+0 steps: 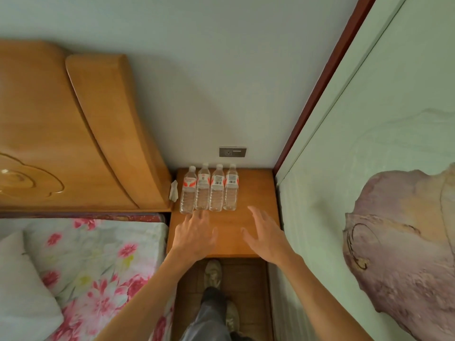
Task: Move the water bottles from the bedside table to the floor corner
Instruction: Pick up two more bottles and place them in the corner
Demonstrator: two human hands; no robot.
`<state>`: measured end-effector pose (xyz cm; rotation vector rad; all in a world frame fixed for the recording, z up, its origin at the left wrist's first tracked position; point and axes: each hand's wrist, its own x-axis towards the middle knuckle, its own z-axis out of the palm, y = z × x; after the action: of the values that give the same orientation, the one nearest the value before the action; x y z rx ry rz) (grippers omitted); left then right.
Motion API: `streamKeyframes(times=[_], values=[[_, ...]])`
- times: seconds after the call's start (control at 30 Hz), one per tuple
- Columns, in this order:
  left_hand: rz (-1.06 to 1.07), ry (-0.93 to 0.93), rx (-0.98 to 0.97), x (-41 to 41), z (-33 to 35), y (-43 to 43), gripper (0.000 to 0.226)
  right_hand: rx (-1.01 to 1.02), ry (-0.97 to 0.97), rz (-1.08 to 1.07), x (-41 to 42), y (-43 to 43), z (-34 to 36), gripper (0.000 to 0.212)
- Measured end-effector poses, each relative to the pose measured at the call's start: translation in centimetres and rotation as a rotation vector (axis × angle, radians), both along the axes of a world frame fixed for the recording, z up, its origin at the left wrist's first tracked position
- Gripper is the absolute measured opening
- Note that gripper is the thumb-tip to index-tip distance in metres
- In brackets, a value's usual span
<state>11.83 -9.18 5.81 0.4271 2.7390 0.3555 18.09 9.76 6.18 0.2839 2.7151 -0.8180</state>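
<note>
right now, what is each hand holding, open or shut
Left hand: open, holds nothing, fingers near the water bottles.
Right hand: open, holds nothing.

left hand [194, 235]: bottles [209, 190] touching in a row just ahead | right hand [267, 236]: bare table [256, 190] ahead | headboard [118, 134] hems left, patterned panel [369, 205] right, wall [221, 94] behind bottles | open space above the caps

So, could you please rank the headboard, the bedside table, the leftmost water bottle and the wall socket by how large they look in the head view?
Largest to smallest:
1. headboard
2. bedside table
3. leftmost water bottle
4. wall socket
Any of the four in that row would rank third, since they look alike in size.
</note>
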Motion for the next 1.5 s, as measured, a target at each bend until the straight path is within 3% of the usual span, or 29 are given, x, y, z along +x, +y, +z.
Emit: streamKeyframes(times=[0.47, 0.67, 0.9, 1.2, 1.5], values=[[-0.064, -0.130, 0.001, -12.6, -6.2, 0.3, 0.053, 0.047, -0.174, -0.112, -10.2, 3.4, -5.8, 0.068], [-0.059, -0.218, -0.035, -15.2, -9.6, 1.7, 0.055, 0.046, -0.210, -0.106, -13.5, 4.5, -8.8, 0.069], [-0.041, -0.188, -0.023, -17.0, -16.9, 5.4, 0.055, 0.012, -0.300, -0.069, -17.7, 3.5, -15.8, 0.082], [0.004, -0.150, -0.105, -17.9, -24.8, 7.9, 0.072, -0.059, -0.352, -0.251, -23.0, 1.6, -26.0, 0.105], [0.056, -0.132, -0.189, -18.5, -26.7, 9.5, 0.093, -0.045, -0.321, -0.419, -25.1, 1.2, -28.9, 0.111]])
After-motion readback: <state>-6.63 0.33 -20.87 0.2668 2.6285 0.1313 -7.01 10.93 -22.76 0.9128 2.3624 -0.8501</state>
